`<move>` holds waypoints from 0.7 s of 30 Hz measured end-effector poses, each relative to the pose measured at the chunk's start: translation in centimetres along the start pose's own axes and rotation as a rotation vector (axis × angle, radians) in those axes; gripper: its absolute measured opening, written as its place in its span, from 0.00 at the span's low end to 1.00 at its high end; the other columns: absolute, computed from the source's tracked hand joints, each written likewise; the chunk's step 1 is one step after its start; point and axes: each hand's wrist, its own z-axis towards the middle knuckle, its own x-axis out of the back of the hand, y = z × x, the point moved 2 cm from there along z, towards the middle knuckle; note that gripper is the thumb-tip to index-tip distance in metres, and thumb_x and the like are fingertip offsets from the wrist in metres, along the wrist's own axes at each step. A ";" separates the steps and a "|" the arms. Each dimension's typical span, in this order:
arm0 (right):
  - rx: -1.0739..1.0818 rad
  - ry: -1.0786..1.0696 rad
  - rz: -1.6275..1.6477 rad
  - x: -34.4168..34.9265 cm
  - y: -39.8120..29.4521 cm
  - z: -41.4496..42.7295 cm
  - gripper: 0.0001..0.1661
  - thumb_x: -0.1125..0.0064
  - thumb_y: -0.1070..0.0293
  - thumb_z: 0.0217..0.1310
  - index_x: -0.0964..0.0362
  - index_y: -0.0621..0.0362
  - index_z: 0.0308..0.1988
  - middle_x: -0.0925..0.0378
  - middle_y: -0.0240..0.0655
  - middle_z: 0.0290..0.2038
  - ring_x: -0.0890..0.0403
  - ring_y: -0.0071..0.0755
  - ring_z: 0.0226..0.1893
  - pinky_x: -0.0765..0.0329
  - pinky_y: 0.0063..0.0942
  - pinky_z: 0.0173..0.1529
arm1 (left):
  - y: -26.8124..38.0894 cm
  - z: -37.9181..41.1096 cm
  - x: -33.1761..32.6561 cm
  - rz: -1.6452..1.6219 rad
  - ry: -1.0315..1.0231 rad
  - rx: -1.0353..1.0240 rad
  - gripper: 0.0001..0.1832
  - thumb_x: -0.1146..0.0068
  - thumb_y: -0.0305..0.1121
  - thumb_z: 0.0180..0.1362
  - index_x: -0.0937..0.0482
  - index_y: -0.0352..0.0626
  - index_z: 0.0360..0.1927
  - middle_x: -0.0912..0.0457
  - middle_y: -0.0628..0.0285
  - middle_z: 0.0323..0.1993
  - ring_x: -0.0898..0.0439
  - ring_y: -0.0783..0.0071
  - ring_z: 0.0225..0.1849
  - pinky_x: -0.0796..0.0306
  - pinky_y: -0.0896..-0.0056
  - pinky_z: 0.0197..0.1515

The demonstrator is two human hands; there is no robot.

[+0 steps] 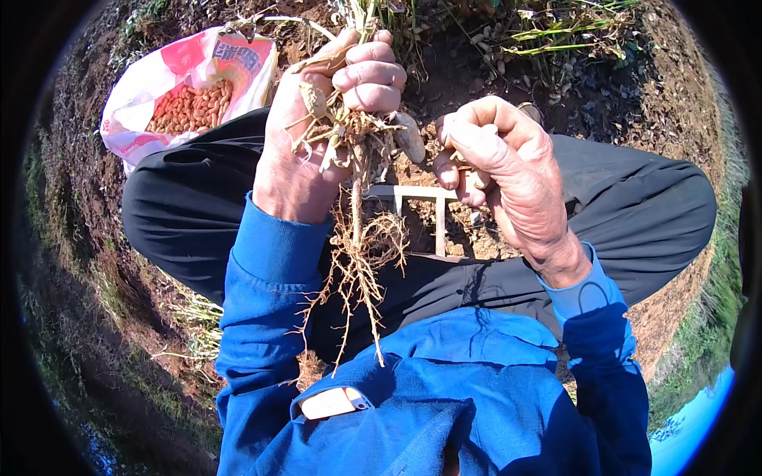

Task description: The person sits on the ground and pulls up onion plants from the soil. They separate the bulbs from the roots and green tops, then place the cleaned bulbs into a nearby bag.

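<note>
My left hand (363, 77) is closed around the stems of an uprooted peanut plant, held upside down relative to me with its roots (357, 256) hanging toward my lap. A few peanut pods cling to the plant near my fist, among them a large pod (409, 138) on its right side and a smaller pod (314, 100) over the palm. Just right of the plant, my right hand (506, 157) is curled with picked peanut pods (476, 178) partly showing between its fingers. The thumb and forefinger are pinched together, apart from the plant.
A white and pink woven sack (128, 113) holding shelled-looking reddish peanuts (193, 107) stands beyond my left knee. More peanut plants (553, 41) lie on the soil ahead. A pale metal frame (440, 223) shows between my legs. Cut stalks (199, 327) lie at my left.
</note>
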 end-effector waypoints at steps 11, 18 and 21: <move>-0.025 -0.082 -0.203 -1.2 0.7 0.4 0.18 0.31 0.73 0.55 0.26 0.66 0.45 0.26 0.22 0.31 0.29 0.09 0.32 0.29 0.10 0.35 | -0.8 0.9 1.4 0.123 -0.041 -0.018 0.13 0.55 0.38 0.69 0.31 0.35 0.40 0.33 0.68 0.25 0.35 0.83 0.22 0.34 0.82 0.24; -0.157 -0.099 -0.201 -1.0 0.5 0.2 0.09 0.36 0.70 0.58 0.29 0.60 0.34 0.28 0.23 0.22 0.32 0.10 0.19 0.37 0.13 0.22 | -1.2 0.9 1.1 0.407 0.248 -0.318 0.11 0.53 0.36 0.68 0.31 0.38 0.37 0.28 0.66 0.26 0.28 0.80 0.25 0.29 0.82 0.25; -0.065 -0.037 -0.403 -1.0 0.9 -0.3 0.08 0.38 0.70 0.59 0.30 0.59 0.32 0.28 0.24 0.23 0.31 0.12 0.20 0.34 0.14 0.23 | -0.9 0.5 1.1 0.536 0.268 -0.408 0.08 0.49 0.34 0.66 0.28 0.39 0.38 0.24 0.63 0.30 0.22 0.78 0.28 0.23 0.79 0.24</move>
